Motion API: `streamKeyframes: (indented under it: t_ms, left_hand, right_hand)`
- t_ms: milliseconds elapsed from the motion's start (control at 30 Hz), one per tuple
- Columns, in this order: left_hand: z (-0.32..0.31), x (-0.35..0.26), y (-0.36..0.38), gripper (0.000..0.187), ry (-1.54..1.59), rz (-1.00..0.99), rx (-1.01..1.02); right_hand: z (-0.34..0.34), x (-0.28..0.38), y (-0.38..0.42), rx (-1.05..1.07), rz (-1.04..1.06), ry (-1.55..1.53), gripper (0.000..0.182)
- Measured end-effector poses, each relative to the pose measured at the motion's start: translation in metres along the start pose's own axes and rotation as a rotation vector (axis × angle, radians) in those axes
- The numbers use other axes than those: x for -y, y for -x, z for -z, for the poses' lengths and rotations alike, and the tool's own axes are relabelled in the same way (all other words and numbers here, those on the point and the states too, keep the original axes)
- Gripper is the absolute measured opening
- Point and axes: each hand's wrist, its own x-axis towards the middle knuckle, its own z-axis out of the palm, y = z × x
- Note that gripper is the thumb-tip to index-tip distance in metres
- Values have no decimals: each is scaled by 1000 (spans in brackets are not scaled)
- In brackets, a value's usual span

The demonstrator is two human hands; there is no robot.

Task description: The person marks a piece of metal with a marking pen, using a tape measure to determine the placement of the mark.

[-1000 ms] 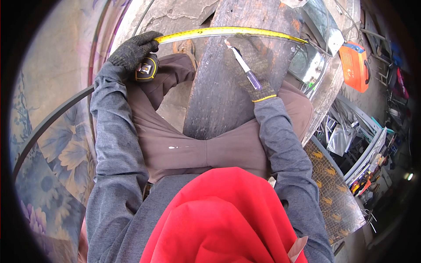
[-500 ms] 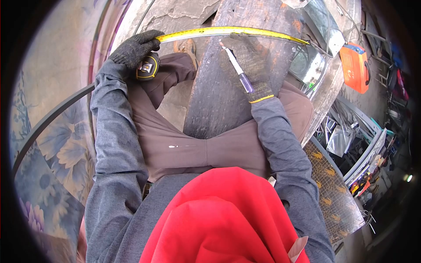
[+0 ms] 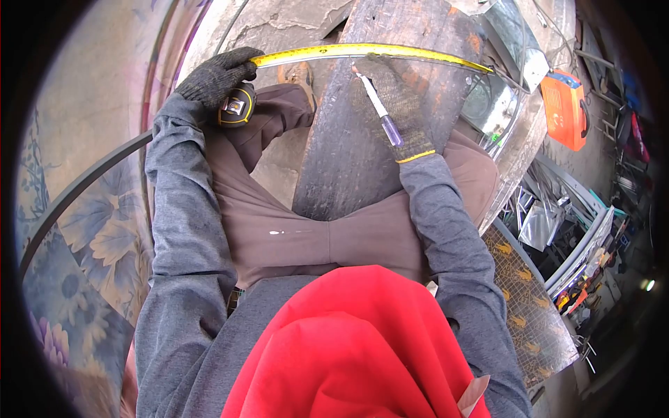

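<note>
My left hand [image 3: 217, 78], in a dark knitted glove, is closed on the yellow blade of a tape measure [image 3: 334, 51]. The black and yellow tape case [image 3: 237, 105] hangs just below that hand. The blade stretches to the right across a dark wooden board [image 3: 341, 139], its far end near a metal piece. My right hand [image 3: 401, 104], also gloved, holds a white and purple marker [image 3: 380, 110] with its tip pointing up and left. The right fingertips are at the blade's lower edge, over the board.
At the right stands an orange case [image 3: 563, 110] with a black handle. Glossy metal sheets [image 3: 517, 42] lie at the upper right. Metal profiles and tools [image 3: 575, 244] fill the lower right beside a patterned panel [image 3: 519, 299]. A dark curved bar [image 3: 90, 177] crosses the left.
The view and my left hand with the tape case have shifted very slightly. Both hands keep the same hold.
</note>
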Motion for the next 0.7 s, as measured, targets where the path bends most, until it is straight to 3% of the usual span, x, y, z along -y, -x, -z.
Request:
streamKeyframes:
  t_ms: [200, 367, 500, 567, 600, 667, 700]
  left_hand:
    - [1, -6, 3, 39, -24, -11, 12]
    - [1, -2, 2, 40, -1, -16, 23]
    - [0, 0, 0, 39, -6, -20, 19]
    - [-1, 0, 0, 39, -4, -18, 13]
    - [-1, 0, 1, 39, 20, -14, 8]
    - [-2, -1, 1, 38, 43, -10, 2]
    - [-1, -2, 1, 38, 20, -8, -1]
  right_hand:
    - [2, 3, -5, -20, -5, -110, 39]
    - [10, 4, -3, 50, -41, -86, 40]
    - [-4, -4, 3, -18, 4, 28, 40]
    - [-4, 2, 0, 10, -208, -571, 38]
    - [3, 4, -3, 10, -208, -571, 38]
    - [19, 6, -8, -82, 57, -153, 35]
    - [19, 6, -8, -82, 57, -154, 35]
